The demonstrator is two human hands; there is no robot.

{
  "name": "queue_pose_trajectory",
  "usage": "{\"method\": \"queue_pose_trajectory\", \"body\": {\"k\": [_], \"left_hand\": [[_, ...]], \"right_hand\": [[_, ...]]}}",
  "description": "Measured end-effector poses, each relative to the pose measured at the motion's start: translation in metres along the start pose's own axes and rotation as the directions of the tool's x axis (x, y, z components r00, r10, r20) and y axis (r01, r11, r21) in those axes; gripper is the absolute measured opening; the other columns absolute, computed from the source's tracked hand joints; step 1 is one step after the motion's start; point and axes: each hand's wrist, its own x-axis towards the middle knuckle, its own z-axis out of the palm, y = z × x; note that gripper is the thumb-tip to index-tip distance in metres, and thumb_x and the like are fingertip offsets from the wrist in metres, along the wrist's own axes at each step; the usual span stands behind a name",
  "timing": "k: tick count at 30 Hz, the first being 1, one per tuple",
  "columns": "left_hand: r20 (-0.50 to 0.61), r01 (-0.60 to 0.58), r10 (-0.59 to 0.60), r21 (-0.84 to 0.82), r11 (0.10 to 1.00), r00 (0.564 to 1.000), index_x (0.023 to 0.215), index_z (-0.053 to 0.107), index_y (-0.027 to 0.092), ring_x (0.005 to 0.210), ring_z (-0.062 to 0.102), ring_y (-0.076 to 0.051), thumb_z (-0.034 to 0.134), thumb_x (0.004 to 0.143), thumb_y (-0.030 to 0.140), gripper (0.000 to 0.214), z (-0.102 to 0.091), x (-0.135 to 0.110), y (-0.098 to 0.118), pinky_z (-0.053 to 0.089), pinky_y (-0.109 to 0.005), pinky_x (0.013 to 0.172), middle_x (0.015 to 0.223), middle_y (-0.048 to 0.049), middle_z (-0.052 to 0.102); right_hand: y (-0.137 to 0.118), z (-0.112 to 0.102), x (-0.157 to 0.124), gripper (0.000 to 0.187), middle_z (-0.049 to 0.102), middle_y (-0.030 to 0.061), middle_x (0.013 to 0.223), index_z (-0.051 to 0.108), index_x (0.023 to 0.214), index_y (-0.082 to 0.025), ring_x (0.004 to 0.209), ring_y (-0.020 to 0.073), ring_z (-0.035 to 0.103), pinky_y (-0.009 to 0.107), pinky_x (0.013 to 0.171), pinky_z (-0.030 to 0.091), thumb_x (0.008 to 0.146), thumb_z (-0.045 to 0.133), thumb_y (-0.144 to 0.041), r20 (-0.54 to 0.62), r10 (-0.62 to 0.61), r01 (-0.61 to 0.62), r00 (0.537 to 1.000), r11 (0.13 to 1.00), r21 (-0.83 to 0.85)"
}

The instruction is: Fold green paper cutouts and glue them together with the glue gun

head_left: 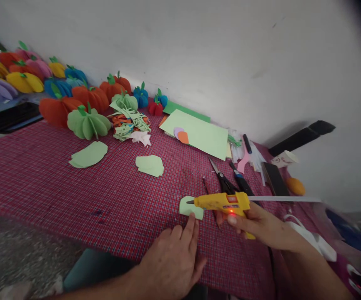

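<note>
My right hand [255, 221] is wrapped round the grip of a yellow hot glue gun [221, 201], its red light lit and a long glue stick [283, 199] poking out of the back. The gun's dark nozzle lies over a small pale green paper piece [184, 208] on the cloth; whether it touches the paper I cannot tell. With fingers stretched out, my left hand [174, 254] presses a fingertip on the near edge of that piece. Two more stacks of pale green cut pieces, one larger [89, 155] and one smaller [151, 165], lie to the left.
Paper pumpkins [88, 123] in several colours line the wall. Paper scraps [129, 125] and green sheets [199, 129] lie at the back of the checked cloth [58, 187]. Scissors [224, 179], a cutter [239, 179], a pencil [206, 185] and a paper cup [285, 159] are at right.
</note>
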Motion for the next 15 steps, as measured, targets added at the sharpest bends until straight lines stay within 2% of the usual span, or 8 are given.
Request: {"method": "queue_pose_trajectory", "body": {"k": [9,15], "left_hand": [[0.012,-0.013,0.014,-0.034,0.999,1.000,0.133,0.041,0.003,0.083,0.055,-0.022,0.026,0.092,0.039,0.057,-0.0017,-0.0006,-0.0014,0.048,-0.035,0.063,0.137,-0.0219,0.042],[0.033,-0.023,0.025,-0.038,0.999,0.999,0.134,0.039,0.004,0.082,0.054,-0.022,0.025,0.092,0.039,0.056,-0.0015,-0.0006,-0.0011,0.047,-0.034,0.060,0.138,-0.0202,0.042]], "right_hand": [[0.0016,-0.0040,0.0073,0.039,0.049,-0.0003,0.077,0.053,0.113,-0.021,0.055,0.0075,0.038,0.019,0.046,0.037,0.085,0.052,-0.048,0.102,0.002,0.000,0.995,1.000,-0.021],[0.0028,-0.0043,0.0103,0.030,0.047,-0.0019,0.075,0.054,0.100,-0.020,0.054,0.0067,0.036,0.018,0.046,0.034,0.085,0.054,-0.046,0.129,0.013,-0.010,0.992,1.000,-0.027]]}}
